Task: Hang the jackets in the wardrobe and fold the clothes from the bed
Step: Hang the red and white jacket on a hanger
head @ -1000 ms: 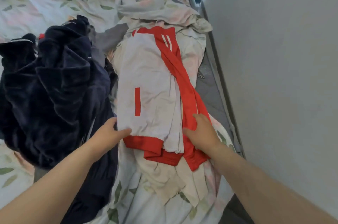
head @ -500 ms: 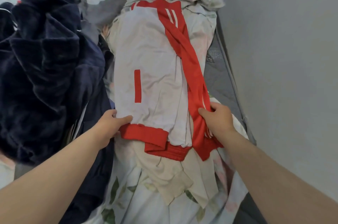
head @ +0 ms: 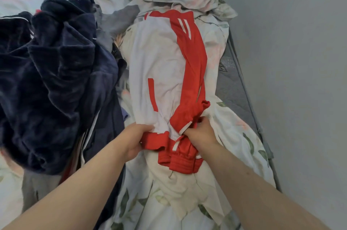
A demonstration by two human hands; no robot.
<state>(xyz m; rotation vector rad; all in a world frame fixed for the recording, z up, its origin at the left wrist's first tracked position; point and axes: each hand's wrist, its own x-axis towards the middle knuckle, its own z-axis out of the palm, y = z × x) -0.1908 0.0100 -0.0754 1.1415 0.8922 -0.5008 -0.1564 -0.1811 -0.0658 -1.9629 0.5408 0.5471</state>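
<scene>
Left hand [head: 135,138]: fingers curled under the near-left corner of the hem, thumb on top, pinching the red ribbed band. Right hand [head: 201,133]: fingers curled tight into a bunch of red sleeve cloth just above the hem; fingertips are buried in the fabric.

Held item: white track jacket with red sleeves and red hem [head: 159,64]. It lies lengthwise on the floral bedsheet [head: 236,135], collar away from the person, near the grey wall [head: 291,79]. One red sleeve is laid down along the body, so it reads as narrowed, mid-fold. The near end is gathered and slightly lifted.

Judgement: hem-to-collar fold not yet made; this piece is perhaps half done.

Left of it, touching: a heap of dark navy plush garments [head: 52,57], crumpled and unfolded, and a grey cloth [head: 120,17] behind. No wardrobe in view, so hanging progress cannot be told. Most of the work remains.
</scene>
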